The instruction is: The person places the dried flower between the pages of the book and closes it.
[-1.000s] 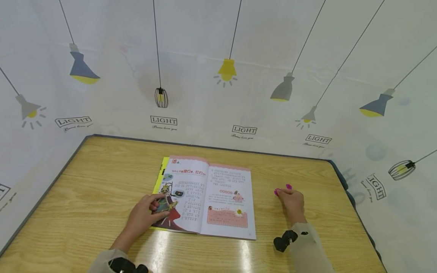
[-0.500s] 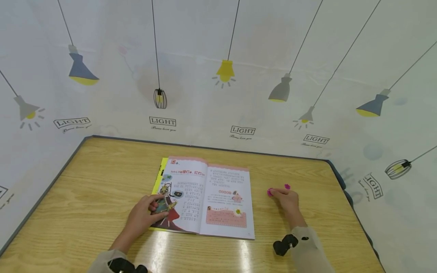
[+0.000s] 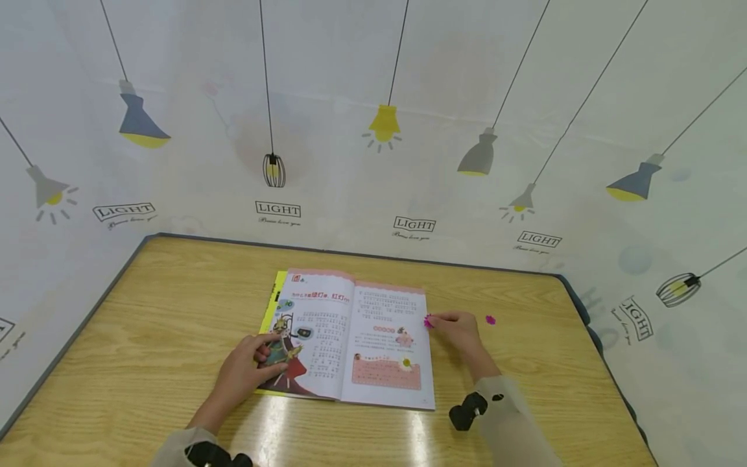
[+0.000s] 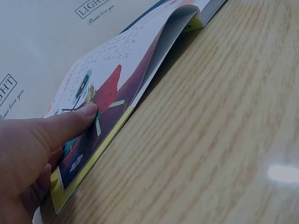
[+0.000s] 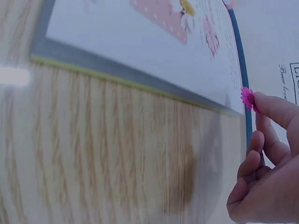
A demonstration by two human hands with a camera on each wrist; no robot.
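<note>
An open book (image 3: 385, 324) with colourful printed pages lies on the wooden table. My left hand (image 3: 248, 366) rests on its left page, the thumb (image 4: 79, 119) and index finger pressing the illustration; the other fingers are curled. A small pink flower (image 5: 247, 99) is pinched between the thumb and index finger of my right hand (image 3: 461, 331), at the right page's outer edge in the head view. Another pink flower (image 3: 490, 320) lies on the table to the right of that hand. A white daisy with a yellow centre (image 3: 406, 364) shows on the right page; whether printed or real, I cannot tell.
The wooden table (image 3: 175, 311) has a dark edge along the back and sides. Behind it hangs a pale wall covering (image 3: 332, 155) printed with lamps. A yellow cover edge (image 3: 270, 305) sticks out at the book's left.
My right hand has moved left with the pink flower, from beside the other flower to the book's right edge. The left hand stays on the page.
</note>
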